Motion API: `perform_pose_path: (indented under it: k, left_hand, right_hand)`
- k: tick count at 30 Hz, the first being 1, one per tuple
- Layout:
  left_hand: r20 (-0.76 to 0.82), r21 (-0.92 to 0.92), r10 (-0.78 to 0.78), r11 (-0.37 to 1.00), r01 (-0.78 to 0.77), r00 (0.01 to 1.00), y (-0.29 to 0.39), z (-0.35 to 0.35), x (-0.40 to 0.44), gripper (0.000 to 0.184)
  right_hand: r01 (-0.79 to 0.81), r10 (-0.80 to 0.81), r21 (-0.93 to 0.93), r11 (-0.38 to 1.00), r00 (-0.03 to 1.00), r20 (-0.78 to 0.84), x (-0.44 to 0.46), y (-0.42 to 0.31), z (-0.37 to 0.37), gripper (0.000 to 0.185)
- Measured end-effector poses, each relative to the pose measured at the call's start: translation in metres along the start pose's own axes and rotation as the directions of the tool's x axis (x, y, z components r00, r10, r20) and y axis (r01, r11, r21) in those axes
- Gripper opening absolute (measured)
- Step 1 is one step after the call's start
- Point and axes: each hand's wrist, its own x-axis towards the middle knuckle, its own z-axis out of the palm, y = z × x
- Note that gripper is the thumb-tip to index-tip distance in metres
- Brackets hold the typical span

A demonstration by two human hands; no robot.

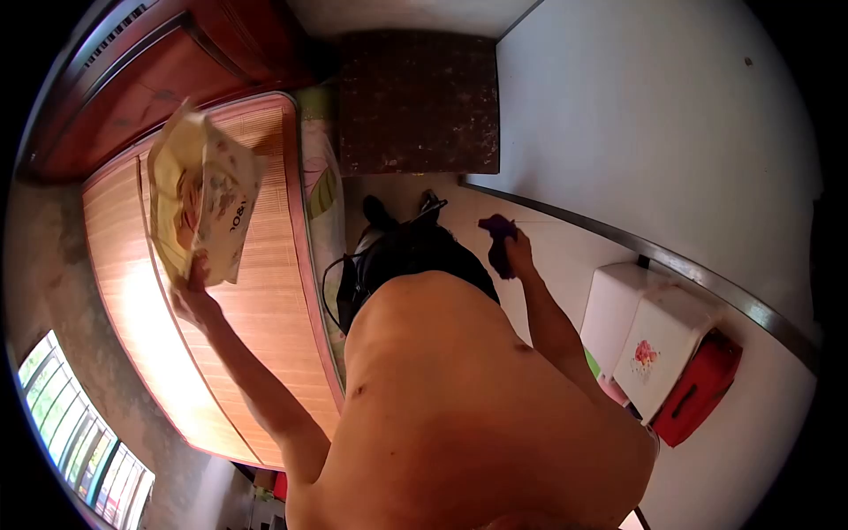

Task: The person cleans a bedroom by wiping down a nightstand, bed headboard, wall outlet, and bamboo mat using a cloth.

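From where I stand, nearest is the person's bare torso (433, 353), with both arms reaching out and the hands spread wide apart. The right hand (523, 254) has its fingers curled shut on a dark purple cloth (502, 252). That cloth lies on the inner side of the fingers, bunched and hanging loose, its longer run pointing roughly away from the body, out over the pale floor (552, 238).

The left hand (193, 287) reaches out over the bed, fingers closed on the near end of a printed bag (231, 199). I can't make out exactly how the fingertips sit on it. The bag stretches beyond the fingers, its long axis running away from the person; its mouth gapes toward the person's left, and its printed side is turned toward the legs.

So what matters is the gap: the cloth lies well apart from the bag, off to its right, with the dark trousers (424, 252) between. The left hand is the one at the bag; the right is nearer only to its cloth. The open mouth faces away from the cloth.

Behind the bag is the woven mat (256, 353) on the bed; past the feet stands a dark, scuffed chest (420, 106). Farther off is a barred window (84, 433).
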Motion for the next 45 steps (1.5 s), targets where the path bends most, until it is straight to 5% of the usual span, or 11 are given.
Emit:
perform_pose_path:
  k: [5,8,13,17,23,25,28,33,38,41,45]
  left_hand:
    - [-0.233,-0.063,-0.181,0.983,0.171,0.955,-0.156,-0.044,0.012,0.049]
    - [-0.239,-0.319,-0.412,0.889,0.330,0.879,-0.151,-0.040,-0.014,0.046]
    - [-0.153,-0.558,-0.637,0.687,0.465,0.756,-0.135,-0.020,-0.071,0.047]
    - [0.066,-0.015,-0.672,0.739,0.674,0.738,-0.121,0.037,-0.111,0.049]
    - [0.462,0.115,-0.499,0.853,0.509,0.733,-0.235,0.150,-0.039,0.034]
    - [0.687,0.384,-0.112,0.895,-0.229,0.718,-0.255,0.208,-0.017,0.039]
    - [0.611,0.564,0.022,0.689,-0.455,0.791,-0.294,0.293,-0.007,0.047]
    - [0.518,0.587,-0.234,0.797,-0.143,0.823,-0.274,0.381,0.012,0.049]
    - [0.449,0.730,-0.193,0.642,-0.234,0.872,-0.276,0.384,0.007,0.044]
    - [0.396,0.773,-0.186,0.597,-0.217,0.899,-0.277,0.389,0.006,0.042]
    - [0.406,0.773,-0.157,0.584,-0.247,0.900,-0.278,0.388,0.007,0.045]
  right_hand:
    - [0.369,-0.332,0.046,0.928,0.879,-0.341,0.031,-0.131,0.006,0.039]
    - [0.423,-0.372,0.014,0.906,0.812,-0.450,0.038,-0.189,0.007,0.036]
    - [0.455,-0.464,-0.090,0.886,0.871,-0.164,0.086,-0.202,0.047,0.070]
    - [0.466,-0.527,-0.316,0.826,0.838,-0.141,0.123,-0.173,0.081,0.078]
    - [0.519,-0.613,-0.500,0.693,0.789,-0.032,0.165,-0.197,0.102,0.088]
    - [0.544,-0.639,-0.537,0.645,0.769,0.011,0.181,-0.198,0.114,0.088]
    - [0.558,-0.655,-0.585,0.588,0.753,0.059,0.204,-0.206,0.134,0.082]
    - [0.499,-0.646,-0.674,0.544,0.762,0.043,0.236,-0.191,0.144,0.064]
    - [0.214,-0.585,-0.705,0.676,0.738,-0.337,0.316,-0.218,0.150,0.058]
    - [0.363,-0.585,-0.573,0.735,0.766,-0.265,0.356,-0.320,0.164,0.050]
    - [0.724,-0.855,-0.593,0.353,0.507,0.109,0.314,-0.335,0.250,0.059]
